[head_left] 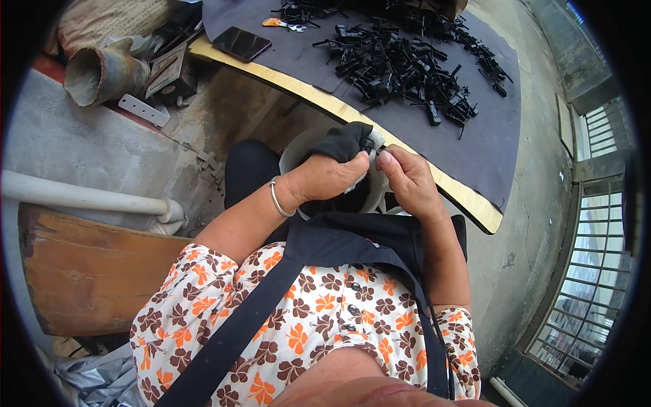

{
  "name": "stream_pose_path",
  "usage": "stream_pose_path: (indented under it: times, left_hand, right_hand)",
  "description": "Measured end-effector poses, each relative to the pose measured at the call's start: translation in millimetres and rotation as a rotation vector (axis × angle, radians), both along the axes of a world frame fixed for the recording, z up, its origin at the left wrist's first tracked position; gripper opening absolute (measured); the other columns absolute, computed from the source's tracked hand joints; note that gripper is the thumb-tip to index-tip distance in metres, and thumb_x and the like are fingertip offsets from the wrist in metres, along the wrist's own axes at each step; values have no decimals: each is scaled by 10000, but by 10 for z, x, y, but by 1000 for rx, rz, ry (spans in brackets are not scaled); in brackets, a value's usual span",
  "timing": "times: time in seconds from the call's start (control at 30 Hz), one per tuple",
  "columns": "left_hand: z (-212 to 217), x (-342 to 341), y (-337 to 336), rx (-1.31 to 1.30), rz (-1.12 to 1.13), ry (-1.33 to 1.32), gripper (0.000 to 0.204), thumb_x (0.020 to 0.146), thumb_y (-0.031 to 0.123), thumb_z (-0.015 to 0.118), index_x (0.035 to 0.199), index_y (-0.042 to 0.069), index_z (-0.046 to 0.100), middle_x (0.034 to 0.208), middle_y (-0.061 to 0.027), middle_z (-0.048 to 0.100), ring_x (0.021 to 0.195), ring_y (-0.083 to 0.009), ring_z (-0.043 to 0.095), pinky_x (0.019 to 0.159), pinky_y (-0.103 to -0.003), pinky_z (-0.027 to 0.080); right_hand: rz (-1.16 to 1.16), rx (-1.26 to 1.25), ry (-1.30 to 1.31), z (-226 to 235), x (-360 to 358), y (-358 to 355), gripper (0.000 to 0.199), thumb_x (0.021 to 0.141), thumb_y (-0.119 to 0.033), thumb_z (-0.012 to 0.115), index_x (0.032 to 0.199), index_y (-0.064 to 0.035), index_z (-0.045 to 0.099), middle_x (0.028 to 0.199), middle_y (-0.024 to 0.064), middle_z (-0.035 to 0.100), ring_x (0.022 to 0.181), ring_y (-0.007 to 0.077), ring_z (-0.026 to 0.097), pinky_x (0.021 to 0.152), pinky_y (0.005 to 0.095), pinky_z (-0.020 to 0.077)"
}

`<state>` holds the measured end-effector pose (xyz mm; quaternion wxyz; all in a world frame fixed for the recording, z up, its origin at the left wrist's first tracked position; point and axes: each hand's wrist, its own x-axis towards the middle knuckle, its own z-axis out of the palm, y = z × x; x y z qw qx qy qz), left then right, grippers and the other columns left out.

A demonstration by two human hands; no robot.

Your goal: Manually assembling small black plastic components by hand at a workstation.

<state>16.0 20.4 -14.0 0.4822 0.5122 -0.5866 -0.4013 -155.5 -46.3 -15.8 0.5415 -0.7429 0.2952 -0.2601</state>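
My left hand (324,175), a silver bangle on its wrist, is closed on a bunched black cloth (339,141). Thumb and fingers of my right hand (411,182) pinch a small black part (381,148) right beside the left thumb. The two hands almost touch, so most of this part is hidden. Something whitish, perhaps more cloth, shows at the black cloth's right side. Below both hands a pale bucket (291,157) stands at my lap, its inside dark.
Heaped small black plastic parts (400,68) cover much of the grey-topped table (488,156). A phone (242,44) lies near its wooden edge (319,98). To the left are a rusty pipe fitting (102,73), a white pipe (88,193) and a wooden board (95,271); a barred window (583,271) is right.
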Motion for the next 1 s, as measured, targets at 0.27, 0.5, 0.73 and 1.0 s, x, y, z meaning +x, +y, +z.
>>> stream_pose_path:
  times: [0.27,0.5,0.73,1.0]
  left_hand:
    - [-129,-89,-14,-458,153,-364,229,807,63,516,1016,-30,529,903,-164,590,822,-304,569,757,-368,452]
    - [-278,183,-28,-550,75,-747,253,807,79,544,1046,-6,550,990,-196,579,907,-334,560,814,-391,444]
    - [-307,175,-59,-360,51,-796,283,806,158,586,1033,-9,612,1064,-185,594,989,-332,555,891,-388,422]
    - [-308,106,-165,-575,155,-617,270,818,88,596,1066,-18,593,1034,-152,618,947,-300,586,851,-369,446]
  right_hand:
    - [-75,-96,0,-196,203,56,318,944,-233,492,750,11,555,558,74,462,532,133,394,517,306,391]
    - [-7,-349,187,-5,285,-164,225,892,-197,546,786,1,560,659,173,579,557,302,545,544,373,428]
    - [-97,-985,827,240,497,-900,376,818,-26,476,1179,-117,526,786,108,629,734,291,629,626,397,500]
    - [-272,-943,603,51,79,-625,306,780,-162,646,1065,-82,566,764,104,623,697,282,618,595,373,484]
